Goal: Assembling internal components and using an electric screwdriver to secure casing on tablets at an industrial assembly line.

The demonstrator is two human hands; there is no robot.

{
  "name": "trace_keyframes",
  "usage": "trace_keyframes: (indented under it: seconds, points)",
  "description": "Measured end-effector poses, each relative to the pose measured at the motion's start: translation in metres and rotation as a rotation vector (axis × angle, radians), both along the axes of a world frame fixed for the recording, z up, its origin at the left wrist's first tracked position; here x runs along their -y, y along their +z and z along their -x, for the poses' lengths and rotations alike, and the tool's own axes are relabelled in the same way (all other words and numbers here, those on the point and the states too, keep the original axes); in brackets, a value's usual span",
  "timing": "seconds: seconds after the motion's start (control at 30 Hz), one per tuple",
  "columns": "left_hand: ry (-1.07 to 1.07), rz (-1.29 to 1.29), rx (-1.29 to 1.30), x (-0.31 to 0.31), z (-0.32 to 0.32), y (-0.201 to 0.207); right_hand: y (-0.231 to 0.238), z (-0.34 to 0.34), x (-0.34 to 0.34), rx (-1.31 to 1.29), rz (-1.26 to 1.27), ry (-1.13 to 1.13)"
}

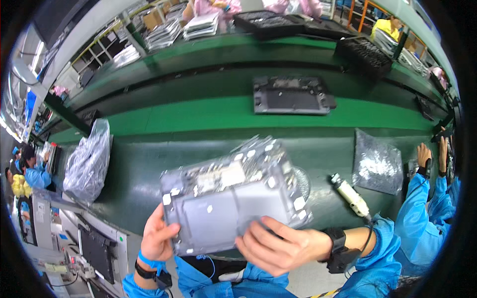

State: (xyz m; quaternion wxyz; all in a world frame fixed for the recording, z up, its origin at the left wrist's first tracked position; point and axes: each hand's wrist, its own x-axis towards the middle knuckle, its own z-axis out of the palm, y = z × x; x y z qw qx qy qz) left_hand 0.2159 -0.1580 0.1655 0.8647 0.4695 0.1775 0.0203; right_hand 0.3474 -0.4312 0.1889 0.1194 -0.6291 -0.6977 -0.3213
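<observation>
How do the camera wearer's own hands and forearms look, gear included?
The left hand and right hand are ungloved, with blue sleeves further up. The left wrist carries a bright blue band and a black strap; the right, a bulky black wrist device with a thin dark cable.

Left of the lap's blue workwear (268, 281), the left wrist (150, 247) wears a blue band (152, 262) and black strap (144, 271); right of it, the right wrist (320, 245) wears a boxy black unit (343, 258) with thin cable (369, 239), beside a gathered blue sleeve (383, 248).
</observation>
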Motion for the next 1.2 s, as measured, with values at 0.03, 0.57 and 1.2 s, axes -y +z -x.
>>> trace_keyframes:
  seconds: [0.03, 0.57, 1.2]
  points:
    - [0.018, 0.005, -0.017, -0.011, 0.024, -0.012, 0.004, 0.006, -0.01, -0.138, 0.04, 0.052]
    - [0.2, -0.198, -0.261, -0.058, 0.126, -0.11, -0.103, -0.09, -0.068, -0.451, 0.234, -0.683]
    - [-0.257, -0.612, -0.099, -0.085, 0.011, -0.05, -0.068, -0.031, -0.104, -1.246, 0.263, -0.257]
